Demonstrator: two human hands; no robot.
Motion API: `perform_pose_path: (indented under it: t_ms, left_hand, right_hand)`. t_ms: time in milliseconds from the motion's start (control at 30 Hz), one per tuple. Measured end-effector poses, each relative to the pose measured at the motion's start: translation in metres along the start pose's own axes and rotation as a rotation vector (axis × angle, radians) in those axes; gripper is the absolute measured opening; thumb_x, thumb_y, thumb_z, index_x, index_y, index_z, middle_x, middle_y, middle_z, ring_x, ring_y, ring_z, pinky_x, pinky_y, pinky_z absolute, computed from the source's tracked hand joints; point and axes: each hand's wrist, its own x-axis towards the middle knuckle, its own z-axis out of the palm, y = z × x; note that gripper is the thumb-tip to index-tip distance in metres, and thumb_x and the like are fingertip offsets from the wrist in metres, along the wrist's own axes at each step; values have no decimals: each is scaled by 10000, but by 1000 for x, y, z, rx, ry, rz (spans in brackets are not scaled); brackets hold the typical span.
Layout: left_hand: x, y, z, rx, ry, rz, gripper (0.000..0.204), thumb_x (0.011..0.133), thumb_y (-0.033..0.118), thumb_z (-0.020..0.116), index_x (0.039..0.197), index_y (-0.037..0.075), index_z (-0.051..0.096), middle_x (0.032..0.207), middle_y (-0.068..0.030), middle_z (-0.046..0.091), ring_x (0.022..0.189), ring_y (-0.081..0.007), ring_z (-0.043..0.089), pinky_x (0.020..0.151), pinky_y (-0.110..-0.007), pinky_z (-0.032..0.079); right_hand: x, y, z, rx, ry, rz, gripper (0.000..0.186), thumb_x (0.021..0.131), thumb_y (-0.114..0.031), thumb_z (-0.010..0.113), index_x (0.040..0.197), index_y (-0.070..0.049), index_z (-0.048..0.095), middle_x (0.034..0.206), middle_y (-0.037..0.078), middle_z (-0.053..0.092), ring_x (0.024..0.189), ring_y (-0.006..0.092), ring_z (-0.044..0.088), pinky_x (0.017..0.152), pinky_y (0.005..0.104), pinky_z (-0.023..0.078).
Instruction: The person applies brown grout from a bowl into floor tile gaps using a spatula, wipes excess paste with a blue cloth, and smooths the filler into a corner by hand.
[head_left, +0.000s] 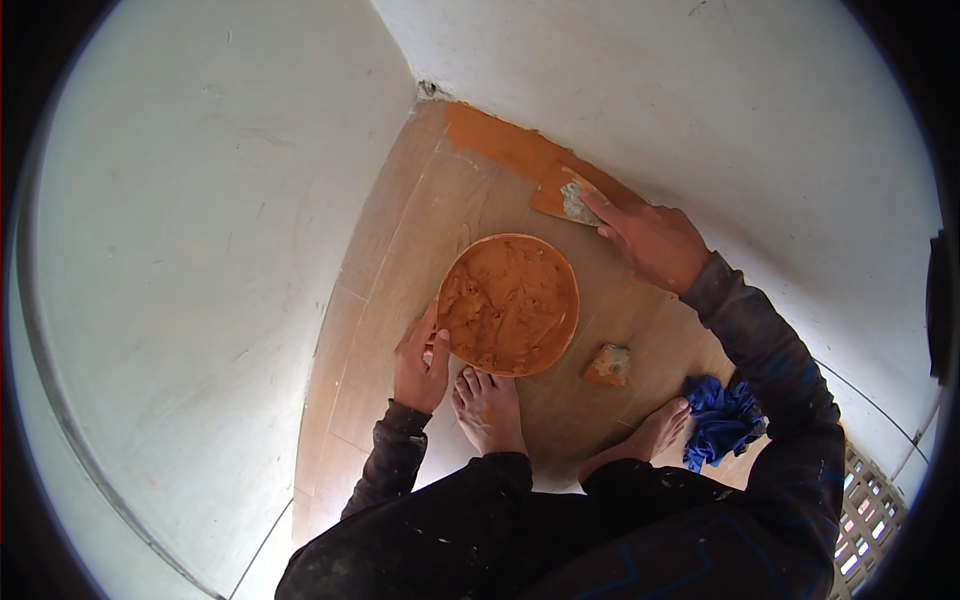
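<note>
Scraper (566,203), pinched in my right hand (655,240), sits at the orange strip (500,140) beside the wall (700,110); tilting it could smear the wall. My left hand (422,368) pinches the rim of the bowl (577,300); tugging might tip it.

Gap between bowl (576,300) and left wall (210,250), small piece (608,365) obstructing lower right

Bowl (575,318) of orange paste (505,305) — left hand (422,368) against its lower-left rim, right hand (655,243) holding a scraper (562,200) to its upper right.
</note>
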Motion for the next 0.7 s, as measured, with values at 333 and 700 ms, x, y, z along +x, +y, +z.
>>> perform_pose_path:
  t_ms: [333,700]
  left_hand:
    - [2,-2,3,-13,-3,4,451,1045,161,525,1476,27,537,1102,-176,672,924,-246,677,777,-338,549]
    - [2,-1,5,-19,16,14,454,1048,178,523,1472,17,537,1109,-174,677,923,-248,677,770,-339,548]
  right_hand:
    - [73,-33,-15,-208,29,-48,499,994,-180,567,1488,-191,506,859,150,709,765,362,690,684,490,537]
    - [2,-4,-34,-235,-101,-4,430,1009,-192,555,1436,-144,537,787,160,698,754,368,687,690,503,526]
